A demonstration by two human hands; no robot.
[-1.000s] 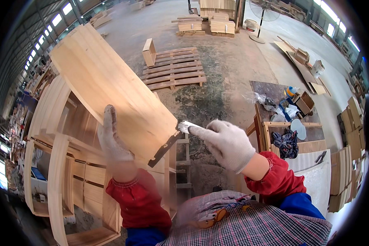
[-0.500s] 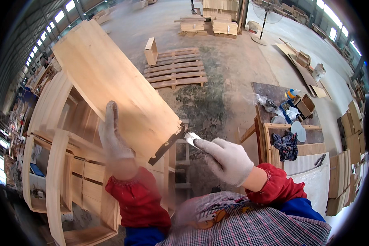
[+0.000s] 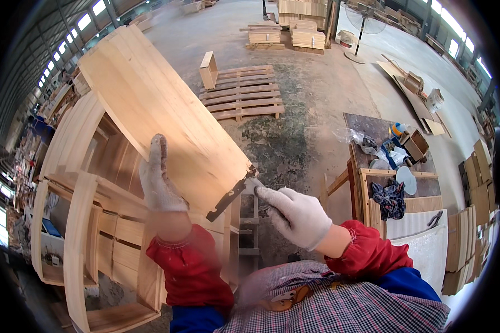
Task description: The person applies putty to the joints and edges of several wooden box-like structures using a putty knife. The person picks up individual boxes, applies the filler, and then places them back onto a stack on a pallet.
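A long pale wooden panel (image 3: 161, 116) slants from the upper left down to the middle, and a dark, notched strip (image 3: 228, 197) runs along its near end. My gloved left hand (image 3: 160, 180) grips the panel's left edge, thumb lying along its face; the other fingers are hidden behind. In my gloved right hand (image 3: 300, 216) is a putty knife (image 3: 252, 185) with a pale blade, my forefinger stretched along it. The blade meets the right corner of the dark end; its tip is hard to make out. Beneath the panel stands an open wooden cabinet frame (image 3: 83, 222).
On the right, a worktable (image 3: 366, 188) carries a dark crumpled cloth (image 3: 389, 198), a round pale lid (image 3: 406, 181) and a small open box (image 3: 414, 145). Ahead, a slatted pallet (image 3: 244, 94) bears a small wooden box (image 3: 208, 71). A standing fan (image 3: 361, 33) is farther back.
My right hand has moved slightly left, bringing the putty knife closer against the panel's corner, with less of the blade showing. My left hand keeps its hold on the panel.
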